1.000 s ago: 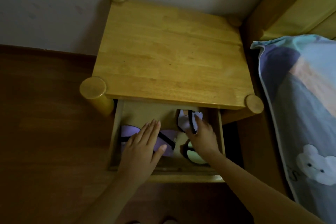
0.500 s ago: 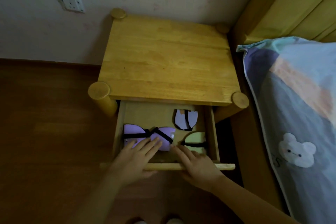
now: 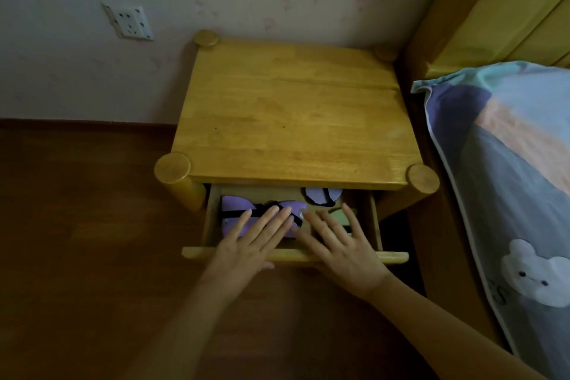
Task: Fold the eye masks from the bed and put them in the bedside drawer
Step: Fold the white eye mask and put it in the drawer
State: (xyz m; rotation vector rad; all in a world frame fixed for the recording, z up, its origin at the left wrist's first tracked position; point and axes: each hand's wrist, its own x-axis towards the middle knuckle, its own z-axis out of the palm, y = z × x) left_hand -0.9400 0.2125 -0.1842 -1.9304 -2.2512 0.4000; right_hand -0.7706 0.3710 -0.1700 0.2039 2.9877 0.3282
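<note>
The wooden bedside drawer (image 3: 391,257) stands partly pulled out under the nightstand top. Inside lie three eye masks: a purple one with a black strap (image 3: 236,213) at the left, a folded lilac one (image 3: 320,195) at the back, and a pale green one (image 3: 339,215) at the right, mostly hidden by my fingers. My left hand (image 3: 251,242) lies flat with fingers spread over the drawer's front edge and the purple mask. My right hand (image 3: 342,248) lies flat beside it over the front edge, fingers reaching into the drawer. Neither hand grips anything.
The nightstand (image 3: 293,114) stands against a pale wall with a socket (image 3: 129,21). A bed with a patterned pillow or quilt (image 3: 509,179) and a yellow headboard (image 3: 499,9) is at the right. Dark wooden floor (image 3: 77,241) lies to the left.
Both hands have drawn back from inside the drawer to its front edge. The drawer sticks out less than before, with the lilac mask now partly under the top. The camera view has pulled back.
</note>
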